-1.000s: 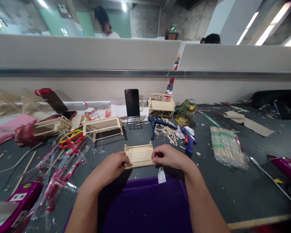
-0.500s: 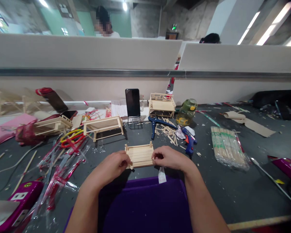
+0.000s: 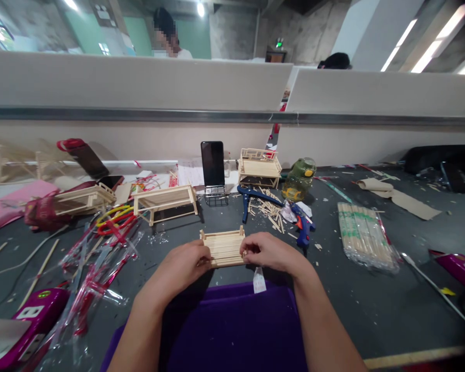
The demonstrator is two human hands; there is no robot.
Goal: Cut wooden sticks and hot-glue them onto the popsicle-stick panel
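A small slatted piece of wooden sticks, with short upright posts at its two far corners, lies on the dark table before me. My left hand is closed at its near left corner, fingertips bent round the edge. At the near right corner my right hand pinches the end of the piece between thumb and fingers. The fingers cover both near corners, so any small part held there is hidden. Just beyond stand a wooden stick frame and a miniature wooden bed-like model.
Behind the piece are a phone on a wire stand, a blue cutter-like tool, stick offcuts, a blue glue gun and a green bottle. Bundled sticks lie right; plastic wrappers and a purple power strip left.
My left hand has shifted slightly, its fingers now further over the near left corner. My right hand has stayed nearly still, and the slatted piece remains in place.
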